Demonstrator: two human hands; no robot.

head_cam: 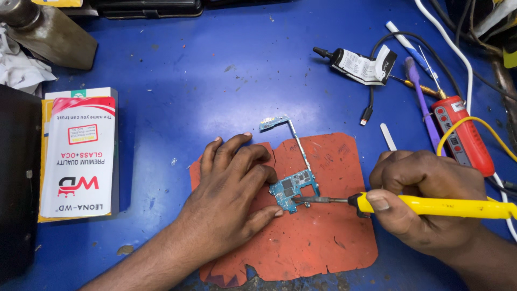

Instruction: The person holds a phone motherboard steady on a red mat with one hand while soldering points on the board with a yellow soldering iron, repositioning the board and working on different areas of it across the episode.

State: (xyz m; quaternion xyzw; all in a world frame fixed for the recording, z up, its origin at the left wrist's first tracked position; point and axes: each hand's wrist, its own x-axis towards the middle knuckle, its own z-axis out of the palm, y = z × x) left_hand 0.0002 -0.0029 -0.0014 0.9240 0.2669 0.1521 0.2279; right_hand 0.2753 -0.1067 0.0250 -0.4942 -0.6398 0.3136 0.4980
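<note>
On the red mat point(318, 237), the left hand point(237, 186) presses flat, fingers spread, pinning the blue circuit board point(293, 188). The right hand point(425, 199), clamped around the yellow soldering iron point(431, 206), touches its tip to the board's lower edge; soldering appears underway.

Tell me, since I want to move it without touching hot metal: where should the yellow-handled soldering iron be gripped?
Grip the yellow-handled soldering iron on its yellow plastic handle, from above, as the right hand does. The bare metal tip points left onto the small blue circuit board, so probably avoid that end.
</note>
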